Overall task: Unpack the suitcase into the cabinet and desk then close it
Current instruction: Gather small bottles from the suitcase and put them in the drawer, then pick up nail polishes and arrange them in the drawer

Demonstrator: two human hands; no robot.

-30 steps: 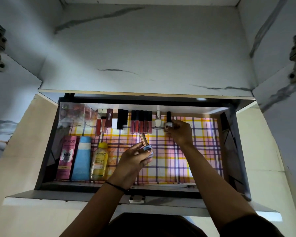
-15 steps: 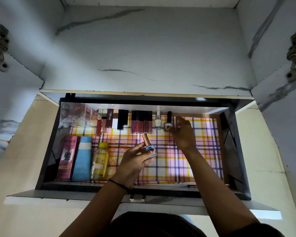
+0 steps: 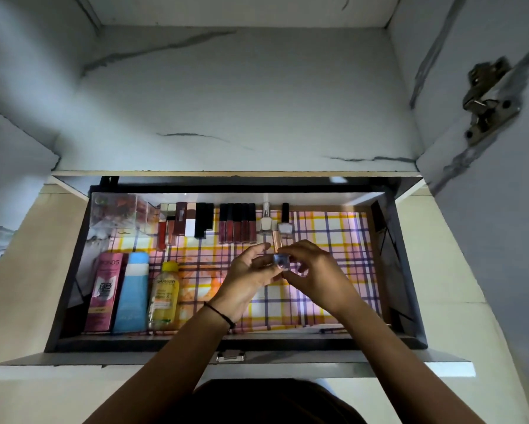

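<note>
Drawer (image 3: pixel 134 342) partly stocked; left hand (image 3: pixel 247 280) and right hand (image 3: pixel 321 270) pinch one small bottle (image 3: pixel 277 257), apparently unplaced; suitcase unseen.

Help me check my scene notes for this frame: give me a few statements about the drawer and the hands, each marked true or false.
1. Both the left hand and the right hand hold the small bottle with a rose-gold cap over the drawer. True.
2. The yellow Garnier bottle lies at the drawer's right end. False: it lies in the left part, beside the blue tube.
3. A plaid liner covers the drawer bottom. True.
4. The pink Pond's box stands in the back row among the lip glosses. False: it lies at the front left, next to the blue tube.
5. A dark band circles the left wrist. True.
</note>
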